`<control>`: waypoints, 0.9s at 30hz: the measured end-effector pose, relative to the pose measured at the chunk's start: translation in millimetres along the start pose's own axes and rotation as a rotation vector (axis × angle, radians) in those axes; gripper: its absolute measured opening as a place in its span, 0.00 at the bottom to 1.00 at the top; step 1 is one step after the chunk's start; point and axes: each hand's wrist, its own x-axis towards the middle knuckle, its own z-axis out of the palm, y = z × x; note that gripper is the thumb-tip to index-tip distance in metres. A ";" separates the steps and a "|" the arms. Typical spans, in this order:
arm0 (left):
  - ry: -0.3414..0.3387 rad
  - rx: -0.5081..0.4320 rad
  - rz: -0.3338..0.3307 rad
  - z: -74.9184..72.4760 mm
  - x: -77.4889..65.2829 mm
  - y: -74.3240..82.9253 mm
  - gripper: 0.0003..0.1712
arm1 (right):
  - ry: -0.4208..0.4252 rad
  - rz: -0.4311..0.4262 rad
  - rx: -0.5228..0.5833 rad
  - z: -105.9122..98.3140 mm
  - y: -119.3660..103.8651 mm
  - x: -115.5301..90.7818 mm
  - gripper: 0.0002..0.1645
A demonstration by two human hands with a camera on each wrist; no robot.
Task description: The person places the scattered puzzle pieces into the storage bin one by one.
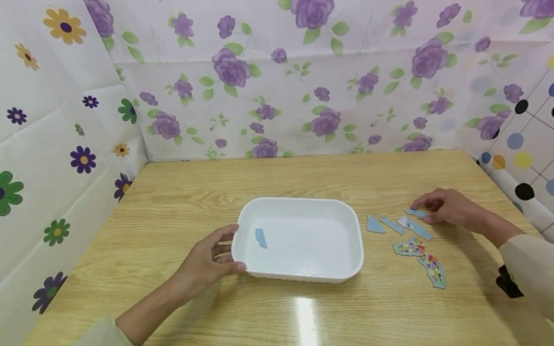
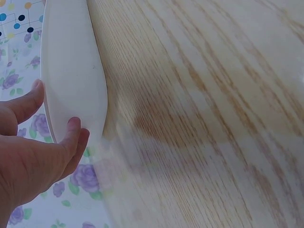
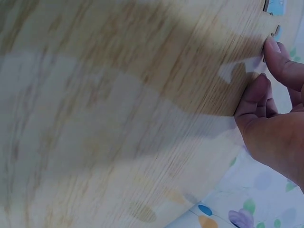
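White sheeting with bold flowers (image 1: 39,120) flanks the table (image 1: 151,216) at ten o'clock, a purple-rose backdrop (image 1: 277,86) spans twelve, and dotted sheeting (image 1: 532,151) closes off two. Centre stage, the white tray (image 1: 303,245), with one blue scrap (image 1: 261,238) lying inside it towards nine o'clock! Off the tray's three o'clock side sits the crowd: a blue triangle (image 1: 374,225), a narrow strip (image 1: 392,225), a longer pale-blue piece (image 1: 419,230), then two multicoloured pieces (image 1: 434,271) at seven to eight o'clock from the right hand (image 1: 452,209). That scatter stands between this hand and the tray.

To the grips! The left hand (image 1: 209,259) has the tray by its nine o'clock end, thumb and fingers spread well apart across it. Over on the right, thumb and finger pinch the ragged blue piece (image 1: 415,213), topmost of the scatter, its right end covered by the hand.

Left wrist view delivers the tray's smooth outer wall with fingertips against it, a side the head view barely catches. Right wrist view goes low, picking up a thin edge at a fingertip. Only the head view reveals the scrap inside the tray.
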 end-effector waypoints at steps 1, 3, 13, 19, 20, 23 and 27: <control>0.001 0.000 0.001 0.0 -0.1 0.0 0.49 | 0.001 0.002 -0.002 0.3 -0.1 0.1 0.21; 0.000 0.000 0.001 0.0 -0.2 -0.1 0.49 | 0.004 0.007 -0.004 0.7 0.0 0.3 0.21; 0.005 -0.003 -0.003 0.1 -0.7 -0.2 0.48 | 0.024 -0.009 -0.043 5.3 0.9 0.3 0.18; 0.002 -0.004 -0.001 0.3 -0.6 -0.3 0.48 | 0.020 -0.009 -0.055 6.8 2.2 -0.1 0.18; 0.001 -0.005 -0.001 0.3 -0.6 -0.3 0.48 | 0.018 -0.010 -0.060 6.8 2.2 -0.1 0.18; 0.002 -0.004 -0.001 0.1 -0.6 0.1 0.48 | 0.015 -0.012 -0.064 6.1 1.2 0.5 0.17; 0.002 -0.008 -0.001 0.0 -0.4 0.1 0.48 | 0.006 -0.005 -0.064 4.3 -0.2 1.9 0.17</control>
